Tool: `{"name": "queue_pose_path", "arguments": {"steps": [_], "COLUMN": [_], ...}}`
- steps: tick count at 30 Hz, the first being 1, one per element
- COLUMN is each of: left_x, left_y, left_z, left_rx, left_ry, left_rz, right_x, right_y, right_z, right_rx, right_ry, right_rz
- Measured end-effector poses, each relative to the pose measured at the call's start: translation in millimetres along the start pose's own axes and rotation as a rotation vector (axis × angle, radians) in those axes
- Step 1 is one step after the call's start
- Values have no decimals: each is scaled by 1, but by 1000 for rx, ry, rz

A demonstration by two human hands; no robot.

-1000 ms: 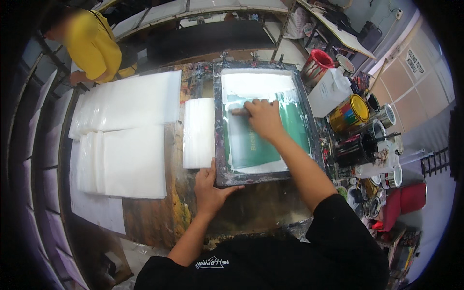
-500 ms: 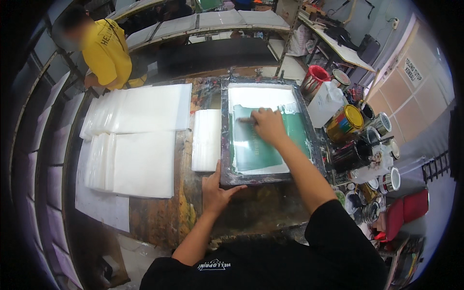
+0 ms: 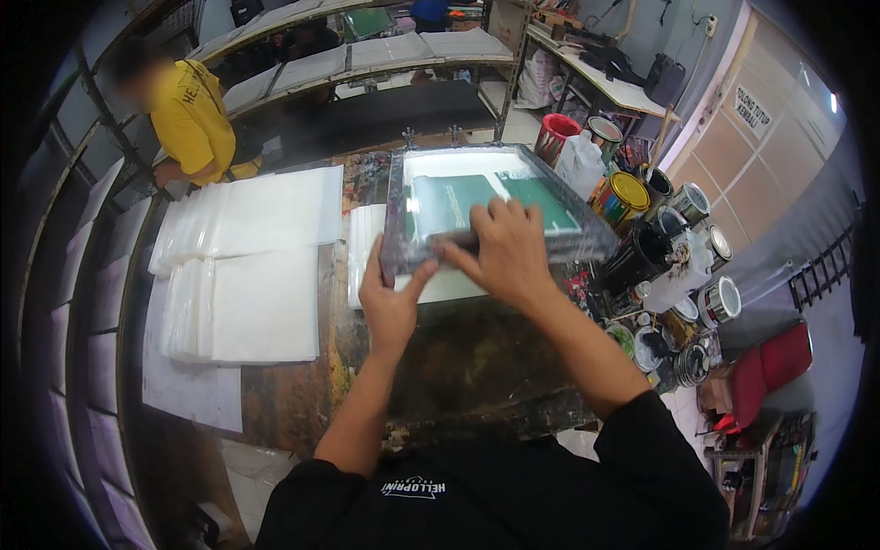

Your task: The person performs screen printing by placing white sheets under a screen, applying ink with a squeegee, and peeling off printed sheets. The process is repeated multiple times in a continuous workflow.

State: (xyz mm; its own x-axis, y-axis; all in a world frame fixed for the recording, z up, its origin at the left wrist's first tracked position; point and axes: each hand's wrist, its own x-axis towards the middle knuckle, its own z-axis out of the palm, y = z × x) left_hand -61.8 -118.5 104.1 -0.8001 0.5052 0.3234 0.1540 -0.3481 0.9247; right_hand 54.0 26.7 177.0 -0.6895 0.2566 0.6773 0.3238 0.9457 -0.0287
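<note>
A screen-printing frame (image 3: 587, 246) with green mesh (image 3: 449, 203) is tilted, its near side lifted off the bench. My left hand (image 3: 389, 307) grips the frame's near left corner, thumb toward the front edge. At the near end of the mesh, my right hand (image 3: 513, 249) is closed on a squeegee (image 3: 463, 241), mostly hidden by fingers and blurred. White ink (image 3: 467, 164) lies along the far end of the mesh. Beneath the raised edge shows a white sheet (image 3: 451, 288). Left of the frame is a narrow white stack (image 3: 364, 247).
Stacks of white sheets or bags (image 3: 261, 307) cover the bench's left side. Paint cans (image 3: 628, 192) and a white jug (image 3: 579, 165) crowd the right. Hinge clamps (image 3: 410, 137) stand behind the frame. A person in yellow (image 3: 192, 124) is at the far left, near racks (image 3: 376, 53).
The frame's near edge has come up with my left hand, exposing the white sheet below. My right hand has pulled the squeegee from mid-mesh toward me. The view has shifted slightly.
</note>
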Motion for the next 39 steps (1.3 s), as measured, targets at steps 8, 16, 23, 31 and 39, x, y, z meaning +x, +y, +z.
{"name": "queue_pose_path", "arguments": {"steps": [8, 16, 23, 31, 39], "left_x": [6, -64, -56, 3, 1], "left_y": [1, -71, -56, -12, -2], "left_z": [-15, -49, -37, 2, 7], "left_rx": [913, 1535, 1441, 1437, 1444], "left_ry": [-200, -401, -377, -298, -261], "left_rz": [254, -33, 28, 202, 295], "right_x": [106, 153, 160, 161, 153], "right_y": [34, 45, 43, 51, 42], "right_z": [-11, -14, -21, -16, -25], "right_rx": [-39, -3, -31, 49, 7], "right_ry": [149, 125, 47, 77, -52], "right_rz": [-28, 11, 48, 15, 37]}}
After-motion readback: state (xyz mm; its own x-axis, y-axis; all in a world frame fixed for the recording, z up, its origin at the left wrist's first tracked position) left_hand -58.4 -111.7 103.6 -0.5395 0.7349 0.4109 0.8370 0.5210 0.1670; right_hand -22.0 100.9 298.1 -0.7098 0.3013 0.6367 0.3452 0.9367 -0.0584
